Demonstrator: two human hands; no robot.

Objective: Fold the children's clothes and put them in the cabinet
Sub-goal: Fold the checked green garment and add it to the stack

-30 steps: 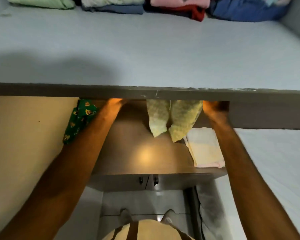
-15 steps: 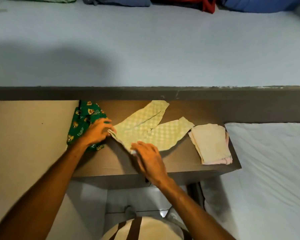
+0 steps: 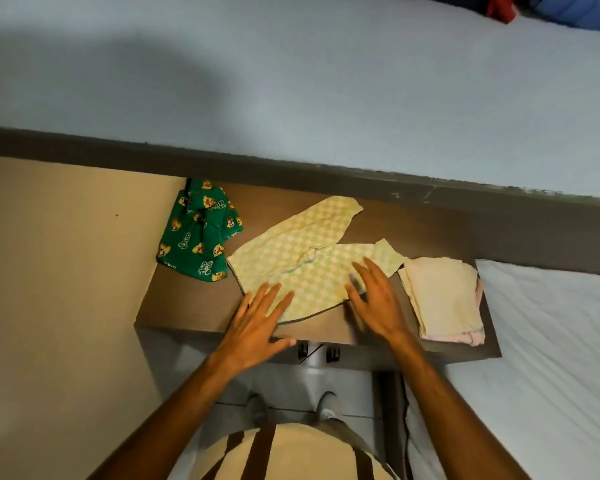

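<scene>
You have the yellow-green checkered trousers (image 3: 312, 258) spread flat on the table (image 3: 187, 303), between the green printed garment (image 3: 198, 233) and the folded cream stack (image 3: 442, 296), both hands (image 3: 257, 327) (image 3: 378, 299) open-fingered on the waist end, so next lay one leg over the other.

A brown wooden worktop (image 3: 187, 306) carries three garments: a crumpled green cartoon-print piece (image 3: 198, 237) at left, yellow-green checked children's trousers (image 3: 309, 258) spread flat in the middle, and a folded cream cloth over pink (image 3: 444, 296) at right, touching the trousers
</scene>
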